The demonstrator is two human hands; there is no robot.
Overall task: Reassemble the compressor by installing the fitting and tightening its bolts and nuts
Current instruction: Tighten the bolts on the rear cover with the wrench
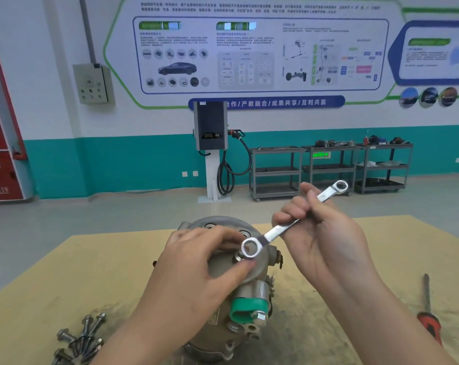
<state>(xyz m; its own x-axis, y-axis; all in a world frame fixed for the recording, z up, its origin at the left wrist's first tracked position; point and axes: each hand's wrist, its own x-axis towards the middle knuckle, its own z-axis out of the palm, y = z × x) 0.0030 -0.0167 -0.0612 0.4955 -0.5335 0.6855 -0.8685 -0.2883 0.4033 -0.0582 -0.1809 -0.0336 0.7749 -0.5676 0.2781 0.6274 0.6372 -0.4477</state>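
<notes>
Right hand (325,227): fingers curled round the shank of the ring spanner (283,225), up and right of the compressor (249,275).
Left hand (196,262): fingertips pinching at the bolt (239,256) on the compressor's top.
Counter (328,306): carries the compressor at its middle.
Compressor: upright, green cap (245,309) on its near side.
Spanner ring: just over the bolt.
Screwdriver (429,312): right of the compressor, well apart.
Loose bolts (80,338): heaped left of the compressor.

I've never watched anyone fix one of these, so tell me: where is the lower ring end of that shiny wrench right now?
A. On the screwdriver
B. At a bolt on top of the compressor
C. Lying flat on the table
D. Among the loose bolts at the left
B: the right hand grips the wrench, and its lower ring sits at a bolt on top of the compressor, where the left hand rests.
</notes>
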